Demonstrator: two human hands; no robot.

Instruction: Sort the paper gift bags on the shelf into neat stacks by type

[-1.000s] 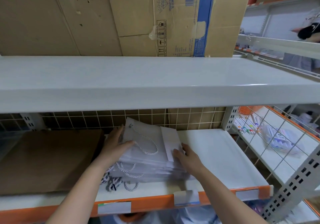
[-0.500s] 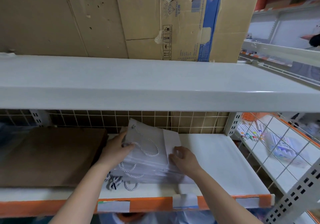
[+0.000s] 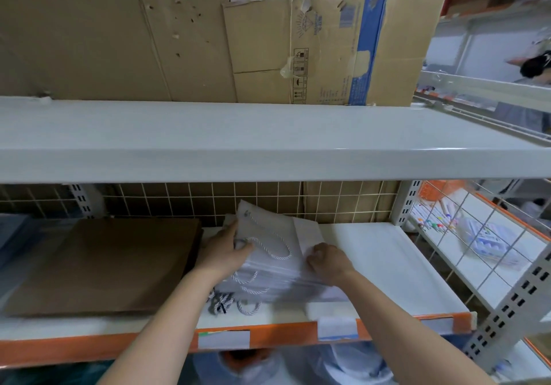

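Note:
A stack of white paper gift bags (image 3: 277, 268) with white rope handles lies flat in the middle of the lower shelf (image 3: 396, 268). My left hand (image 3: 225, 250) grips the stack's left edge, thumb on top near a rope handle. On the right edge rests my right hand (image 3: 326, 261), its fingers curled against the top bags. Left of the white bags lies a flat stack of brown paper bags (image 3: 101, 265). The top white bag sits slightly askew, its far corner raised.
A deep white upper shelf (image 3: 268, 140) overhangs the work area, with flattened cardboard boxes (image 3: 328, 47) standing on it. A wire grid (image 3: 268, 202) backs the lower shelf. To the right stands another wire-sided rack (image 3: 492, 244) with packaged goods. The shelf's front lip is orange (image 3: 283, 337).
My right hand slid slightly inward along the right edge of the white stack and its fingers curled more. My left hand stayed on the left edge. The stack barely shifted.

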